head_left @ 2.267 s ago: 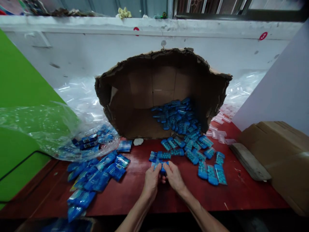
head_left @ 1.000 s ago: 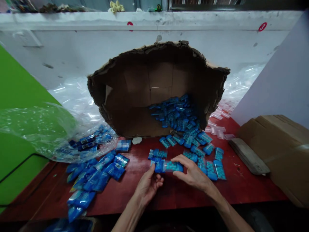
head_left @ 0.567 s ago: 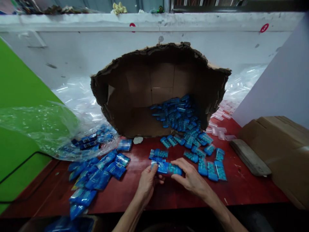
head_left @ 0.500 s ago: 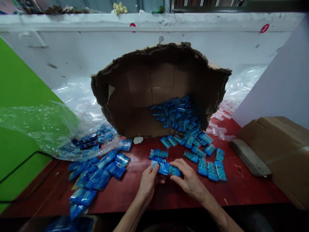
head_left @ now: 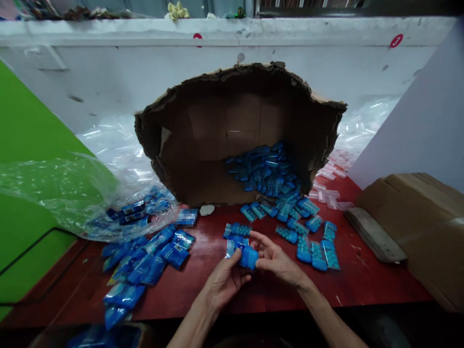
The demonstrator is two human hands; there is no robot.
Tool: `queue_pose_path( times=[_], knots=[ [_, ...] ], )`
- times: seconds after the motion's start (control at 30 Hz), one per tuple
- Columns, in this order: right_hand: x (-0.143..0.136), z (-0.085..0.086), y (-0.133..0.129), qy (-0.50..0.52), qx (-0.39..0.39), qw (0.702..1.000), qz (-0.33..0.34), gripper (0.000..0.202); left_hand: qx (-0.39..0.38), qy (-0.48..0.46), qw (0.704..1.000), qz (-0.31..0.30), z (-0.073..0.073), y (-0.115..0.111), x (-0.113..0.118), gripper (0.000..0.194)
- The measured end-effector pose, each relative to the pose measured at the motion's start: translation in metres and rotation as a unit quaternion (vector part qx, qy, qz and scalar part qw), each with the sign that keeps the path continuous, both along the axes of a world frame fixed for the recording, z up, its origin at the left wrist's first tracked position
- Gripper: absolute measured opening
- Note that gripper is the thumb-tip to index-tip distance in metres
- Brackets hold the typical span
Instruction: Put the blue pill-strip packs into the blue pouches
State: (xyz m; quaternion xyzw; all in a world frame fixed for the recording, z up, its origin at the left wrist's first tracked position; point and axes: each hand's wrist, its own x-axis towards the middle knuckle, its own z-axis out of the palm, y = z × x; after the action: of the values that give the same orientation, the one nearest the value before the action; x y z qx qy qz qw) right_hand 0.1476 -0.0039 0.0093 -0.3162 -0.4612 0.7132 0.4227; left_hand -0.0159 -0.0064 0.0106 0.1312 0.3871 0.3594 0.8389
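Since the earlier frame, the blue-capped bead container [head_left: 250, 258] has shifted left against the blue packet [head_left: 230, 248], its beads now hidden, in front of the torn cardboard box [head_left: 208, 183]. The left hand [head_left: 224, 281] pinches the packet; the right hand [head_left: 281, 265] meets the container with fingers spread, its grip unclear.

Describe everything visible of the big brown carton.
The carton looks like cardboard, standing on the red table with its wide opening toward the camera. Its rim is ragged along the top and sides; thin lines cross the inner back. Blue containers heap inside, toward the picture's right, spilling out front. Its outer back is hidden.
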Motion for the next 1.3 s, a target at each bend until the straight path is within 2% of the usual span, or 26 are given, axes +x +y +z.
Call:
queue_pose_path(
  times=[0.1,0.23,0.4,0.53,0.67,0.87,1.0,1.13,1.3],
  knots=[
    [0.003,-0.005,0.004,0.019,-0.012,0.999,0.031,0.07,0.008,-0.004,0.999,-0.031,0.001,0.001,-0.002,0.026],
    [0.006,0.002,0.006,-0.024,0.004,0.998,0.066,0.076,0.019,-0.014,0.997,-0.071,0.005,0.005,-0.005,0.022],
    [0.009,0.014,0.006,-0.053,0.004,0.995,0.085,0.078,0.038,-0.025,0.995,-0.088,0.01,0.007,-0.006,0.021],
    [0.012,0.014,0.004,-0.033,-0.011,0.995,0.096,0.075,0.023,0.0,0.996,-0.081,0.013,0.004,-0.003,0.018],
    [0.015,0.01,0.001,-0.012,-0.006,0.997,0.074,0.065,0.026,0.025,0.998,-0.052,0.017,-0.001,0.001,0.02],
    [0.011,0.001,-0.006,-0.02,-0.009,0.999,0.026,0.061,0.028,0.009,0.998,-0.059,0.015,-0.005,0.007,0.023],
    [0.007,0.007,-0.008,-0.028,-0.004,0.999,0.021,0.064,0.02,-0.009,0.999,-0.048,0.014,-0.007,0.007,0.015],
    [0.006,0.015,-0.008,-0.045,0.006,0.999,0.01,0.058,0.026,0.002,0.999,-0.038,0.015,-0.01,0.011,0.017],
    [0.001,0.003,-0.01,-0.093,0.041,0.994,-0.029,0.055,0.001,0.014,1.0,0.01,0.016,-0.012,0.01,0.023]
  ],
)
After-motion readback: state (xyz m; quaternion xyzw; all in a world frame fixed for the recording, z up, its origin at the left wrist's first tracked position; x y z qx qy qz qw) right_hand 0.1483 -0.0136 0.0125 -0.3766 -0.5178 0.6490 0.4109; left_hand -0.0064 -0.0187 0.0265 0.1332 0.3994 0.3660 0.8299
